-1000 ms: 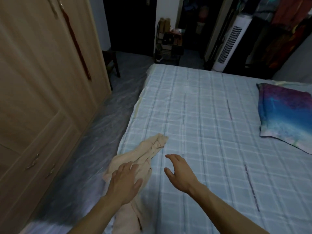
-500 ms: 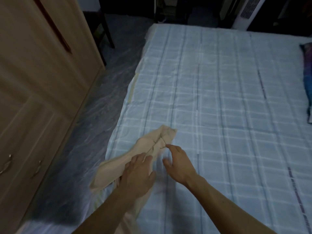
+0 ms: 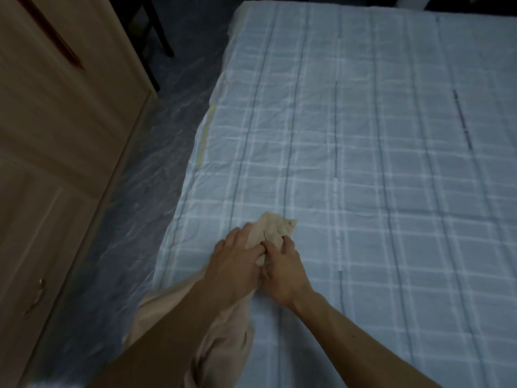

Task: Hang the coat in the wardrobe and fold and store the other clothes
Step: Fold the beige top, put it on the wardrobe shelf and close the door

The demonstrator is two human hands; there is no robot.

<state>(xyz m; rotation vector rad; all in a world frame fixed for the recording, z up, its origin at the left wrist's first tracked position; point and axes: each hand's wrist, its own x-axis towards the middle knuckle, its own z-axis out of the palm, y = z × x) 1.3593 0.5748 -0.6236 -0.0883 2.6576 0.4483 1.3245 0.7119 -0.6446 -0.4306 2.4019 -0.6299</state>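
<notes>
A beige garment (image 3: 275,228) lies crumpled along the near left edge of the bed (image 3: 363,163), and its lower part (image 3: 223,345) hangs toward me under my left forearm. Both hands meet at its upper end. My left hand (image 3: 237,259) lies over the cloth, with a fold caught between thumb and index finger. Right beside it, my right hand (image 3: 284,268) pinches the cloth with its fingertips. The wooden wardrobe (image 3: 56,135) stands at the left with its doors closed.
A strip of grey marbled floor (image 3: 156,169) runs between wardrobe and bed. Dark chair legs (image 3: 158,37) stand at the far end of that strip. Metal handles (image 3: 39,288) sit on the wardrobe's lower drawers. The checked sheet stretches far to the right.
My view has tilted down and closer to the bed. Both hands have slid up the garment and come together at its top end, where they now hold the cloth.
</notes>
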